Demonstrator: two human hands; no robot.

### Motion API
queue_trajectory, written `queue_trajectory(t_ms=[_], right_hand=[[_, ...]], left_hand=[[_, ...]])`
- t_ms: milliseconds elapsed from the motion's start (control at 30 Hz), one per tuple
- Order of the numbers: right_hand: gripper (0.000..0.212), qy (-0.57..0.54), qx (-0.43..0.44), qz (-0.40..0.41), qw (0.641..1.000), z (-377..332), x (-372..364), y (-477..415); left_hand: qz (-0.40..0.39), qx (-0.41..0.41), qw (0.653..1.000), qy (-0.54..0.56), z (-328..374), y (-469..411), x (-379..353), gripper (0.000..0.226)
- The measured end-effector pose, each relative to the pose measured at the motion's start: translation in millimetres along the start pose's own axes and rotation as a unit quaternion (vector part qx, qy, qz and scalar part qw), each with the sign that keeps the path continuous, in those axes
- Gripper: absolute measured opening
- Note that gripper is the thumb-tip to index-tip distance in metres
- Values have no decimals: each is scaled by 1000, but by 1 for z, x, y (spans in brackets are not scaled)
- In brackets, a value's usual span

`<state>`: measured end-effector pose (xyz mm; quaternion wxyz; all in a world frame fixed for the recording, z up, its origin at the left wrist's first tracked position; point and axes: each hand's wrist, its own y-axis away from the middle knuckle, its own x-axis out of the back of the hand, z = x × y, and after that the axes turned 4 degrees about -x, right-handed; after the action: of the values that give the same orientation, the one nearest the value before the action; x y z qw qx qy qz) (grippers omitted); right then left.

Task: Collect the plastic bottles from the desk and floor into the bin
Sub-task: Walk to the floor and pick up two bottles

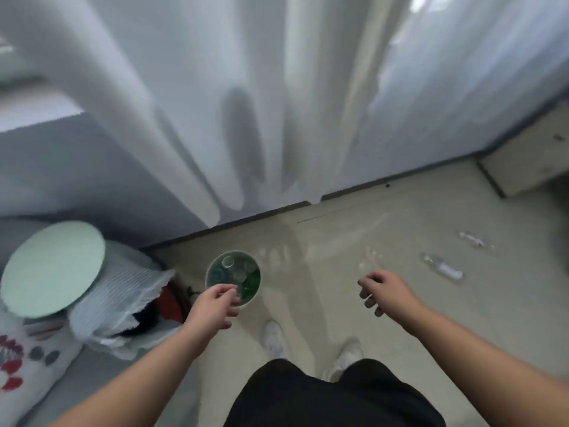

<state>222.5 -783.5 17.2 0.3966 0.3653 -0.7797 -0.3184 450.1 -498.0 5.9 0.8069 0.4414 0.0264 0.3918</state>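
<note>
Left hand (pixel 217 300) grip loose, over bin (pixel 212 272) | right hand (pixel 381 291) grip empty | beige floor (pixel 400 217), blurry bottles (pixel 443 268)

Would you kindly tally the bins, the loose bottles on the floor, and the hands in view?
Bin: 1
Loose clear bottles on the floor: 2
Hands, left hand and right hand: 2
Total: 5

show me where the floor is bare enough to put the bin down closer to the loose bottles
Bare floor lies between the bin and the two bottles, in front of the curtain. Left of the bin is crowded with a plastic bag and a round stool.
</note>
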Motion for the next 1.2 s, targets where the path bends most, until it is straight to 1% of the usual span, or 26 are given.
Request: queue_trajectory(t_ms=[100,200,333,500,667,833,1067,1200], right_hand=[[17,-76,-52,49,995,76,44,20],[18,-161,-100,95,977,157,86,44],[16,-268,-136,134,944,243,131,69],[15,-335,-160,170,913,317,177,83],[14,-368,-191,192,890,363,216,85],[14,-389,-226,217,867,392,253,78],[13,-391,-273,234,847,412,321,44],[14,-416,-277,249,829,415,369,27]], left_hand=[[-40,-29,995,-89,22,1,-53,18],[-83,-63,981,-161,45,8,-121,19],[-130,-97,963,-213,70,27,-208,18],[-167,-116,949,-240,96,57,-302,17],[-199,-115,938,-258,115,77,-370,16],[-220,-109,929,-278,146,70,-439,15],[-273,-117,901,-316,210,31,-558,14],[-301,-123,885,-334,257,23,-611,15]])
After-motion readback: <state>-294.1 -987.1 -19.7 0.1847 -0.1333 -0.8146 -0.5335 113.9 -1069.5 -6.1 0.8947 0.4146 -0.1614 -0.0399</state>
